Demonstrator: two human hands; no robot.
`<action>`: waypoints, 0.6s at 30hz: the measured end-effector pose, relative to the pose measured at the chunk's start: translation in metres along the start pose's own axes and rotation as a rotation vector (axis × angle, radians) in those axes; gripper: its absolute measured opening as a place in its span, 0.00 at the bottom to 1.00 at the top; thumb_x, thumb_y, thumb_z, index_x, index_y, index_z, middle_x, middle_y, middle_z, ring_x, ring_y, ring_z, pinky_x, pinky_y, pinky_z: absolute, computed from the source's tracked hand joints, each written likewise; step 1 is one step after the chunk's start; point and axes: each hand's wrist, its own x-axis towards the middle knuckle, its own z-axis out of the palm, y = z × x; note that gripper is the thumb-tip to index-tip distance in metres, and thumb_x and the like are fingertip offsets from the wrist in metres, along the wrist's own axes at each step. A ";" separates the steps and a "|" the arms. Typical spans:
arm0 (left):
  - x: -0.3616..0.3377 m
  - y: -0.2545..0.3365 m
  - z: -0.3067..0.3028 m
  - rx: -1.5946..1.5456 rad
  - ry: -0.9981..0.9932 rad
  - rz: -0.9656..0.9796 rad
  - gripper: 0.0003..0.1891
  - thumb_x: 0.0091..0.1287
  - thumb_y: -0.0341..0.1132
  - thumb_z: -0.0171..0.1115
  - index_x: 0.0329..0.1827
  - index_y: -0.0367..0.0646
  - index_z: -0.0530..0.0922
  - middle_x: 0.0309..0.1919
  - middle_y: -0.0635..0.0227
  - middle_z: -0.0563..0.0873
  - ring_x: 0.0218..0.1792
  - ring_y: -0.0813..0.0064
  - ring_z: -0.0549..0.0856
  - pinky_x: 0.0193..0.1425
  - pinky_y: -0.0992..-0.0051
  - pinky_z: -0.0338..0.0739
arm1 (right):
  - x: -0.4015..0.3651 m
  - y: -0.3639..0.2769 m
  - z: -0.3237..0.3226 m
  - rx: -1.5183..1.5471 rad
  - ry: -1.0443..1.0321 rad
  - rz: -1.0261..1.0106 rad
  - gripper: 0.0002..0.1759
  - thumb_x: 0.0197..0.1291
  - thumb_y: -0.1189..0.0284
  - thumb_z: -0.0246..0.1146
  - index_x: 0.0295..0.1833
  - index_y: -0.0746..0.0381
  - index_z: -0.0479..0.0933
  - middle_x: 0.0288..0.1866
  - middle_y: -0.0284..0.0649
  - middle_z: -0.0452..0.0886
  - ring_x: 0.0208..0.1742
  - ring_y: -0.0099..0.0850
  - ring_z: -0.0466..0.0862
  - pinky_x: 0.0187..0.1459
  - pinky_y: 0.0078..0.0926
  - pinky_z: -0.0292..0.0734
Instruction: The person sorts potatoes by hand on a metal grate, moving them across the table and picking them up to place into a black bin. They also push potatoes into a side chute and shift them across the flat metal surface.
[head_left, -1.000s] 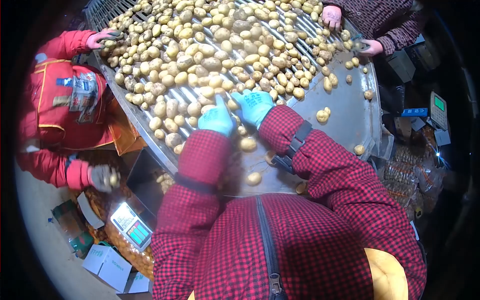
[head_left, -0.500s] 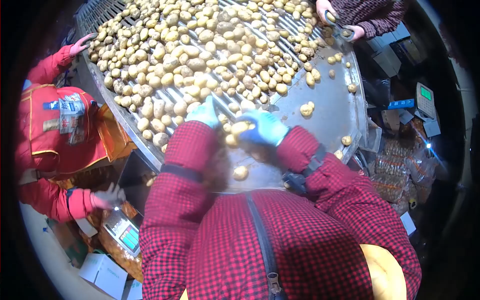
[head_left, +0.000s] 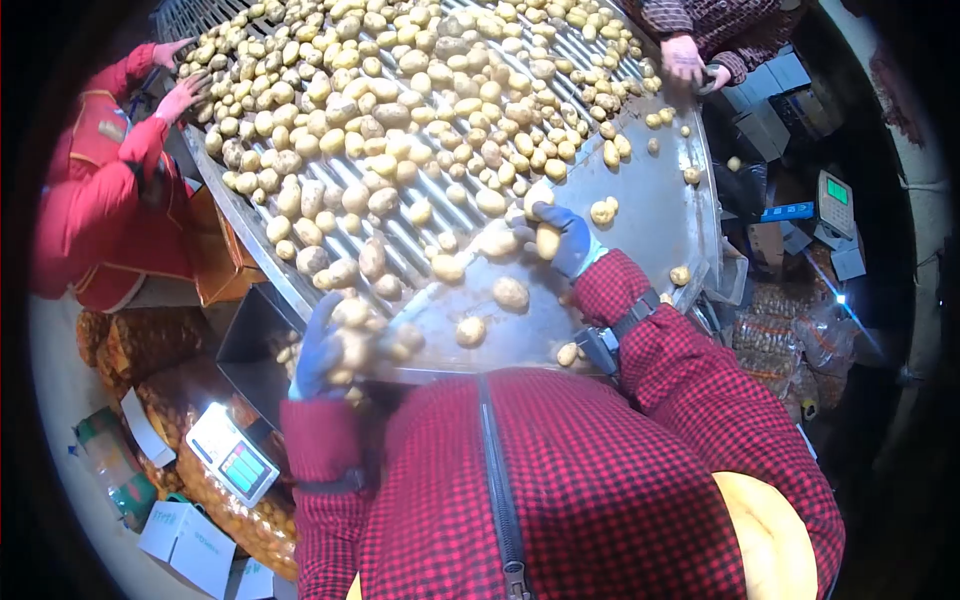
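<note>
My left hand (head_left: 316, 350), in a blue glove, is at the table's near left edge, blurred by motion. Its fingers are stretched out along a cluster of blurred potatoes (head_left: 356, 345), which are at the edge above a dark bin (head_left: 258, 345). My right hand (head_left: 574, 243), also gloved, has its fingers curled round a potato (head_left: 548, 241) over the metal table (head_left: 640, 215). Beside that hand lie more potatoes, one of them blurred (head_left: 497, 240). Nearer my body, two loose potatoes (head_left: 510, 293) rest on the metal.
Potatoes (head_left: 390, 115) cover the slatted rack (head_left: 410, 235) ahead. A co-worker in red (head_left: 125, 190) stands at left with hands on the rack's edge; another person's hands (head_left: 684, 60) are at upper right. Scales (head_left: 232, 455), boxes (head_left: 187, 545) and filled sacks (head_left: 780, 345) stand around.
My left hand has moved left and toward me, to the table edge with potatoes beside it. My right hand has shifted slightly right. The red-clad co-worker's lower hand has moved up to the rack.
</note>
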 end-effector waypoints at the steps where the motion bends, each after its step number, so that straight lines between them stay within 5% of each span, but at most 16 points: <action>1: -0.020 -0.006 -0.045 0.337 0.010 0.070 0.49 0.54 0.49 0.75 0.77 0.43 0.61 0.59 0.55 0.80 0.47 0.66 0.85 0.39 0.74 0.83 | -0.005 -0.002 -0.003 -0.034 0.031 -0.007 0.22 0.67 0.61 0.62 0.60 0.64 0.75 0.50 0.40 0.83 0.45 0.31 0.83 0.46 0.34 0.80; 3: -0.055 -0.012 -0.076 0.360 0.131 0.178 0.45 0.59 0.49 0.72 0.78 0.44 0.61 0.59 0.55 0.80 0.48 0.66 0.85 0.40 0.73 0.84 | -0.011 -0.002 -0.018 -0.063 -0.014 -0.044 0.23 0.68 0.61 0.62 0.62 0.64 0.74 0.52 0.41 0.83 0.45 0.33 0.84 0.46 0.34 0.80; 4: -0.071 -0.011 -0.063 0.046 0.247 0.215 0.43 0.63 0.49 0.70 0.78 0.44 0.60 0.58 0.55 0.81 0.47 0.66 0.85 0.40 0.74 0.84 | -0.014 0.000 -0.022 -0.078 -0.039 -0.062 0.23 0.68 0.61 0.62 0.62 0.64 0.74 0.53 0.42 0.82 0.46 0.34 0.84 0.46 0.34 0.80; 6: -0.110 -0.013 -0.152 0.167 0.566 0.043 0.38 0.68 0.51 0.66 0.78 0.51 0.62 0.59 0.58 0.80 0.47 0.63 0.85 0.44 0.68 0.85 | -0.034 -0.004 -0.007 -0.079 -0.024 -0.066 0.24 0.68 0.63 0.61 0.64 0.64 0.74 0.51 0.42 0.82 0.45 0.35 0.84 0.45 0.32 0.81; 9: -0.120 -0.005 -0.152 0.038 0.810 -0.050 0.30 0.74 0.47 0.60 0.77 0.54 0.63 0.62 0.67 0.79 0.57 0.62 0.81 0.60 0.63 0.80 | -0.034 0.000 -0.019 -0.140 0.006 -0.087 0.23 0.67 0.65 0.63 0.64 0.65 0.73 0.48 0.41 0.82 0.44 0.32 0.84 0.47 0.34 0.84; 12: -0.119 -0.013 -0.164 0.331 1.056 0.012 0.28 0.76 0.46 0.57 0.76 0.57 0.64 0.66 0.72 0.77 0.59 0.60 0.80 0.60 0.64 0.79 | -0.058 -0.006 0.017 -0.161 0.035 -0.133 0.22 0.66 0.68 0.64 0.62 0.65 0.74 0.48 0.41 0.82 0.45 0.31 0.84 0.47 0.34 0.84; 13: -0.118 -0.014 -0.159 0.289 1.058 0.035 0.28 0.76 0.47 0.56 0.76 0.54 0.64 0.70 0.65 0.73 0.63 0.57 0.78 0.63 0.60 0.78 | -0.059 -0.006 0.022 -0.150 0.018 -0.116 0.20 0.64 0.72 0.66 0.60 0.65 0.75 0.46 0.39 0.83 0.44 0.30 0.84 0.46 0.33 0.83; 15: -0.111 -0.020 -0.140 0.928 0.661 0.215 0.28 0.77 0.49 0.54 0.77 0.53 0.63 0.71 0.60 0.72 0.65 0.57 0.76 0.65 0.54 0.76 | -0.071 -0.004 0.043 -0.176 0.026 -0.121 0.20 0.62 0.73 0.67 0.58 0.65 0.76 0.45 0.38 0.83 0.44 0.29 0.84 0.46 0.30 0.82; 17: -0.088 -0.022 -0.078 0.622 0.312 0.185 0.28 0.79 0.52 0.48 0.78 0.52 0.62 0.72 0.51 0.69 0.70 0.55 0.72 0.69 0.49 0.72 | -0.063 0.014 0.051 -0.263 -0.091 -0.246 0.21 0.60 0.74 0.71 0.58 0.65 0.77 0.43 0.36 0.84 0.43 0.27 0.83 0.46 0.26 0.81; 18: -0.065 -0.020 -0.028 0.020 0.180 0.067 0.28 0.81 0.53 0.44 0.79 0.52 0.61 0.73 0.44 0.67 0.74 0.54 0.69 0.71 0.46 0.69 | -0.060 0.019 0.055 -0.547 -0.162 -0.264 0.19 0.63 0.73 0.66 0.59 0.64 0.78 0.50 0.37 0.84 0.47 0.25 0.82 0.48 0.24 0.79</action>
